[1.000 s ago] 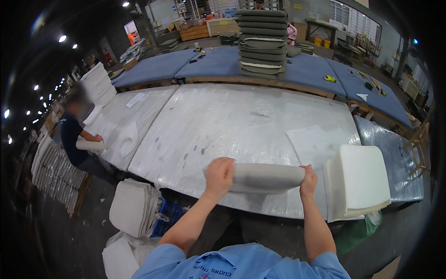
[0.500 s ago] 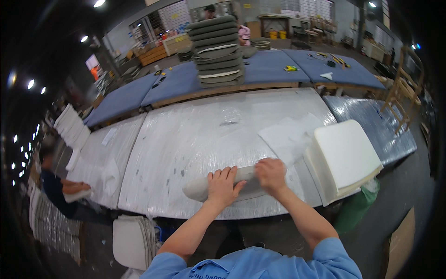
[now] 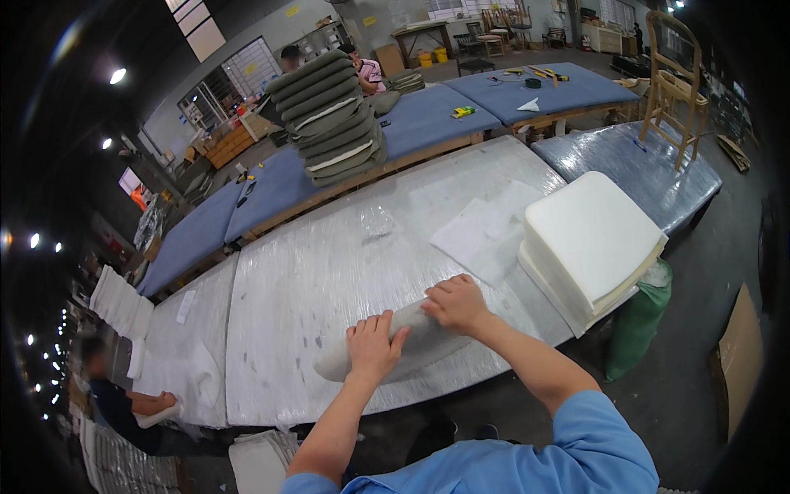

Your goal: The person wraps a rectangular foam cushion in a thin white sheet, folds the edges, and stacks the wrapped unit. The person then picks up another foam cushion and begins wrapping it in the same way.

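A pale grey fabric-covered seat cushion (image 3: 424, 350) is tilted up on the plastic-wrapped table (image 3: 284, 321) in front of me. My left hand (image 3: 374, 347) grips its upper edge left of the middle, with fingers over the far side and the thumb on the near side. Farther right along that edge, my right hand (image 3: 457, 305) is closed on the cushion with curled fingers. What the fingertips do behind the edge is hidden.
White foam pads (image 3: 592, 235) are stacked at the right, above a green sack (image 3: 640, 325). Grey cushions (image 3: 325, 119) form a tall stack on the blue table (image 3: 420, 123) beyond. A wooden chair frame (image 3: 679, 90) stands far right. A co-worker (image 3: 123, 407) works at the left.
The view has turned and tilted. My right hand, blurred before, now shows clearly curled on the cushion's edge; my left hand keeps its hold.
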The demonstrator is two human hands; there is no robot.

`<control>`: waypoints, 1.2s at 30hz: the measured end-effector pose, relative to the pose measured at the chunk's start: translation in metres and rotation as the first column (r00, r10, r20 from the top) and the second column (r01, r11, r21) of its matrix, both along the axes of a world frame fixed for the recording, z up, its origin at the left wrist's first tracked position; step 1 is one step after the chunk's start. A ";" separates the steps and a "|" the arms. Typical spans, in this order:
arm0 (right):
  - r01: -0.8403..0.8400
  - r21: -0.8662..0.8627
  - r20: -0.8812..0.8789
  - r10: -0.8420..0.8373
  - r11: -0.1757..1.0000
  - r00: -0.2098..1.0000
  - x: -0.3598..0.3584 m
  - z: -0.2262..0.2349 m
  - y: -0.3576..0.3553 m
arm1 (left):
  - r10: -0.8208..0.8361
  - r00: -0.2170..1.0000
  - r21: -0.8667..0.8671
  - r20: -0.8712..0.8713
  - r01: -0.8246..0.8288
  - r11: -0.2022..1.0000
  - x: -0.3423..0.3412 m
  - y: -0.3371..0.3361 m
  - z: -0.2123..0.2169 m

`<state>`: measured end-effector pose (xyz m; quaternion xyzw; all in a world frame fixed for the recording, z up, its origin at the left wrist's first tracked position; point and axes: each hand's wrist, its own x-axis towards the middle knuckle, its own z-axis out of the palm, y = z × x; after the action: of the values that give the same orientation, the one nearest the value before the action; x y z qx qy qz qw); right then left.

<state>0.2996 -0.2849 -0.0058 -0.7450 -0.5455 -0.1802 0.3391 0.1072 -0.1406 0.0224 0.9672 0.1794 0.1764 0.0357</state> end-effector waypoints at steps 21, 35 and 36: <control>0.258 0.485 -0.668 0.163 0.835 0.726 0.005 -0.090 -0.048 | -0.366 0.916 0.208 -0.164 0.395 0.895 0.111 -0.077 0.003; 0.382 0.539 -0.575 -0.004 0.751 0.818 0.026 -0.098 -0.015 | -0.317 0.930 0.168 -0.188 0.348 0.922 0.141 -0.072 -0.004; 0.386 0.542 -0.580 0.000 0.747 0.815 0.026 -0.098 -0.014 | -0.311 0.931 0.157 -0.192 0.342 0.926 0.142 -0.071 -0.004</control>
<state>0.3260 -0.2992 -0.1037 -0.6586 -0.2472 -0.1703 0.6900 0.2491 -0.2120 0.0185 0.9937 0.0004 0.1040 -0.0418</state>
